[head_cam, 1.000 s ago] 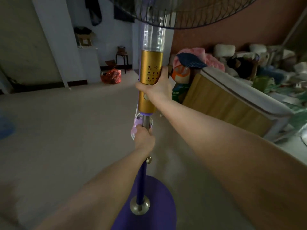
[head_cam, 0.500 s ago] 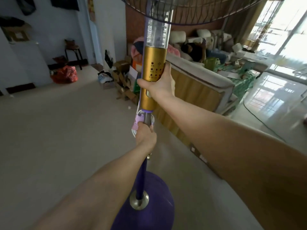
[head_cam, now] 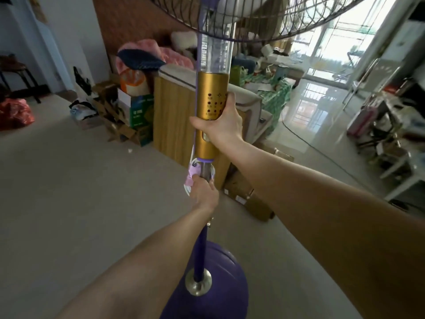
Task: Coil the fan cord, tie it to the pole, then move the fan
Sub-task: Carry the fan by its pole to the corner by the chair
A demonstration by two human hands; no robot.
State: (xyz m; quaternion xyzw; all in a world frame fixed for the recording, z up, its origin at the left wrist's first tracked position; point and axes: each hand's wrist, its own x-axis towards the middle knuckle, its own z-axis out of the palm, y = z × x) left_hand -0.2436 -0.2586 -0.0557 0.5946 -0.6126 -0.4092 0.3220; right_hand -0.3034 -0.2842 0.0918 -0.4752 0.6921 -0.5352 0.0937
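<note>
From my remote seat I look down the fan point(head_cam: 208, 88) along its stem. My right grip point(head_cam: 220, 125) wraps the gold control column point(head_cam: 210, 143), thumb on the near side and fingers curled round the far side, just beside the rows of dark buttons. My left grip point(head_cam: 204, 192) is lower down, closed round the pole point(head_cam: 200, 249) where the chrome section meets the purple one. The white cord point(head_cam: 187, 188) sits in small loops against the pole just under the gold column, touching the top of my left grip, with a pink strip point(head_cam: 192, 176) among the loops; I cannot tell how it is fastened. A thin purple lead point(head_cam: 199, 65) runs up the left edge of the column.

The pole stands close to upright and ends in a chrome collar point(head_cam: 198, 285) on the round purple base point(head_cam: 220, 295). I cannot tell whether the base touches the pale floor point(head_cam: 69, 180). The wire grille point(head_cam: 253, 17) fills the top of the view.

Behind the fan stands a wood-sided sofa point(head_cam: 170, 116) heaped with cushions, with cardboard boxes point(head_cam: 248, 201) near its foot. A red bag point(head_cam: 13, 113) lies far left, and a thin cable point(head_cam: 299, 134) crosses the glossy tiles to the right.
</note>
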